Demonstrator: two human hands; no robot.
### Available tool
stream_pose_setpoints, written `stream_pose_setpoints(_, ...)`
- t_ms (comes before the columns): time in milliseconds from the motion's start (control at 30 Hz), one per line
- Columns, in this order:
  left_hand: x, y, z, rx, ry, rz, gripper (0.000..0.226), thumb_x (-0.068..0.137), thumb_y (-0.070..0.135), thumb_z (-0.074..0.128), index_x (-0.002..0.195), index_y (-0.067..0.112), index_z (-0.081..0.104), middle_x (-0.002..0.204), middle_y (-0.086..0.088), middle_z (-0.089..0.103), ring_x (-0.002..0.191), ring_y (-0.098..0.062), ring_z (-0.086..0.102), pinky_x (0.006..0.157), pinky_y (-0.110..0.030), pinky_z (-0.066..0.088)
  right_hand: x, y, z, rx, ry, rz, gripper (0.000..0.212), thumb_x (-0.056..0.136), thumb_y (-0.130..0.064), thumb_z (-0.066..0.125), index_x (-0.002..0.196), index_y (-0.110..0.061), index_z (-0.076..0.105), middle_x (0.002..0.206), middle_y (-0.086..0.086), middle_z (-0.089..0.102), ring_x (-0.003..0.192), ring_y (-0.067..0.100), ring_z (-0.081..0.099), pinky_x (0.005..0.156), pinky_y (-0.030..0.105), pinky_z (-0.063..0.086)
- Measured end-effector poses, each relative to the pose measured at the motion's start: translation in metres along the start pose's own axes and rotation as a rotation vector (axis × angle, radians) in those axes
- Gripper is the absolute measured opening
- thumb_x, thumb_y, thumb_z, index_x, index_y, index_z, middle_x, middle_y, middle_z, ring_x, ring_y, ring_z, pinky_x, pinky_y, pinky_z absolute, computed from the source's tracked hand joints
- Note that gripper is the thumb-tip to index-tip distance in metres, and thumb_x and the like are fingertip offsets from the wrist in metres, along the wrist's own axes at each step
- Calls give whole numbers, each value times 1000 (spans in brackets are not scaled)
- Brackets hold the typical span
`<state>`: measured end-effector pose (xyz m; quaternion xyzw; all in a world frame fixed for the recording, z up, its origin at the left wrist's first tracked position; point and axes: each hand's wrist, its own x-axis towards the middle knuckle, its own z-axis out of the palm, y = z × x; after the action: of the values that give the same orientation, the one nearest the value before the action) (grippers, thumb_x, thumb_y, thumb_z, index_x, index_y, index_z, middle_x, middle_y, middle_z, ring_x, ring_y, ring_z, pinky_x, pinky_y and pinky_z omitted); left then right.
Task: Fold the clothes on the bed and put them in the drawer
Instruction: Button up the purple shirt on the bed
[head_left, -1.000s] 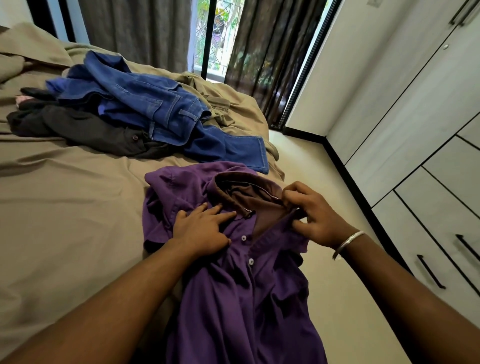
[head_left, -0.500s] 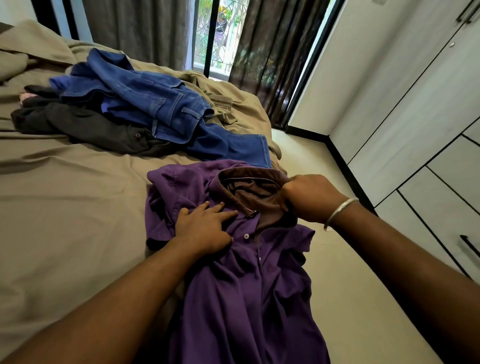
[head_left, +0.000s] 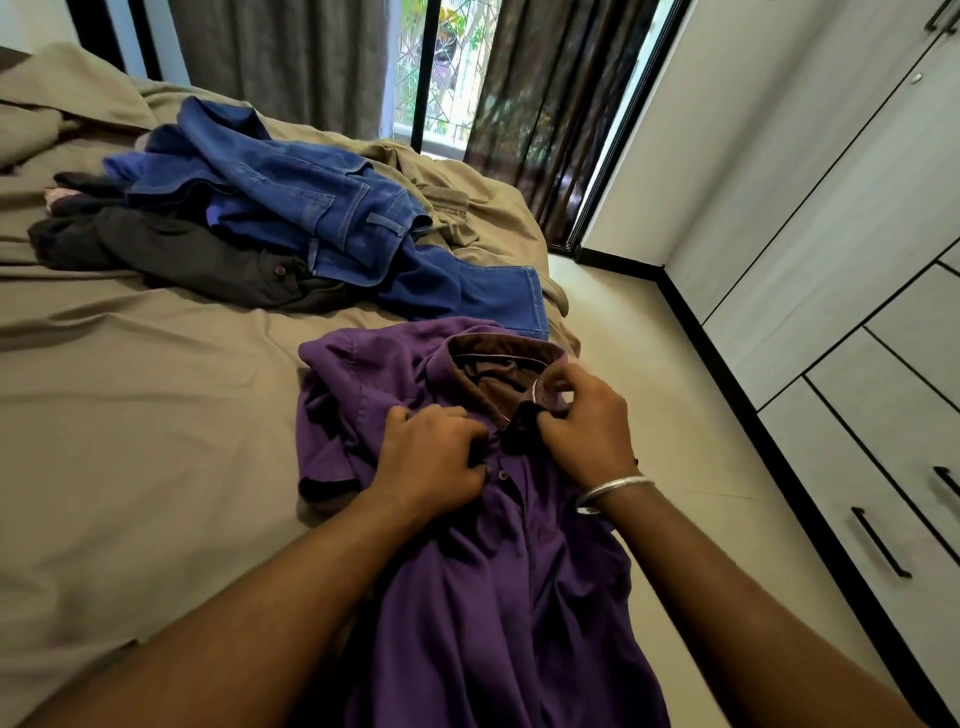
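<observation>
Both hands, left (head_left: 434, 457) & right (head_left: 582, 421), pinched purple shirt (head_left: 498, 571) collar; nothing folded yet, jeans (head_left: 311, 208) + dark clothes (head_left: 171, 249) waited on bed (head_left: 130, 415), drawers (head_left: 883, 467) closed

You will find nothing to read here: no word, brand, number or sign can be made out on anything in view. The purple shirt (head_left: 493, 597) shows no legible label inside its collar, and the blue jeans (head_left: 322, 218) beyond that shirt show no readable tag or patch.
</observation>
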<state>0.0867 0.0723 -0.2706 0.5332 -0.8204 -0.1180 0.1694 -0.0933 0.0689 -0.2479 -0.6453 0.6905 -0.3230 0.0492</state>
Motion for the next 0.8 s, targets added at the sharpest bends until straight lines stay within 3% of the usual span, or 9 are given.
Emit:
stream_pose_setpoints(67, 0, 1, 2, 5, -5, 6, 25, 86, 45, 60, 109, 38, 68, 106, 13, 63, 104, -14, 55, 80, -35, 23, -17, -6, 3, 1, 150, 72, 30, 71, -9, 69, 99, -13, 58, 97, 3, 54, 80, 15, 46, 64, 19, 33)
stream_pose_setpoints(133, -1, 3, 3, 1, -3, 27, 28, 89, 44, 57, 114, 40, 67, 109, 13, 63, 105, -13, 54, 80, -35, 23, -38, -16, 6, 26, 257, 91, 21, 74, -12, 71, 87, -13, 55, 86, 0, 53, 72, 13, 44, 58, 17, 31)
stream_pose_setpoints(200, -1, 3, 3, -24, -13, 32, 29, 91, 45, 55, 117, 41, 66, 112, 13, 63, 107, -13, 54, 83, -35, 28, -57, -23, 14, 75, 176, 107, 11, 77, -20, 70, 81, -16, 60, 79, -4, 60, 69, 10, 53, 61, 15, 40)
stream_pose_setpoints(267, -1, 4, 4, -54, -46, 15, 30, 94, 48, 52, 119, 41, 66, 114, 14, 62, 109, -12, 53, 88, -37, 32, -69, -23, 25, 65, 40, 158, 18, 78, -29, 67, 93, -20, 66, 91, -4, 65, 79, 12, 61, 66, 21, 50)
stream_pose_setpoints(367, -3, 4, 9, -39, -112, 1, 32, 97, 52, 47, 123, 44, 63, 119, 16, 58, 114, -13, 51, 90, -39, 31, -77, -23, 35, -48, -28, 245, 28, 80, -35, 63, 105, -21, 65, 103, -2, 63, 90, 20, 62, 64, 25, 45)
stream_pose_setpoints(500, -6, 5, 13, -32, -122, -1, 35, 94, 60, 48, 123, 48, 62, 119, 17, 56, 113, -13, 50, 84, -37, 27, -84, -18, 35, -47, -10, 302, 24, 89, -30, 63, 111, -23, 70, 109, -4, 66, 92, 15, 63, 64, 22, 44)
stream_pose_setpoints(633, -9, 9, 13, 10, -81, -11, 39, 88, 68, 52, 118, 48, 64, 116, 17, 57, 112, -13, 48, 87, -39, 25, -95, -13, 33, 41, 44, 365, 16, 91, -19, 60, 101, -22, 72, 95, -6, 72, 80, 9, 63, 61, 16, 42)
stream_pose_setpoints(733, -13, 15, 15, 47, -55, -11, 34, 91, 62, 51, 115, 43, 67, 119, 17, 55, 116, -14, 44, 97, -45, 20, -98, -13, 33, 87, 55, 416, 11, 89, -13, 58, 89, -21, 66, 81, -7, 67, 68, 6, 57, 53, 9, 34)
stream_pose_setpoints(800, -16, 20, 17, 68, -36, 4, 31, 94, 54, 50, 113, 38, 68, 118, 14, 56, 115, -15, 44, 94, -43, 19, -99, -15, 33, 115, 74, 444, 11, 89, -10, 56, 86, -19, 62, 78, -5, 64, 66, 7, 55, 51, 10, 32)
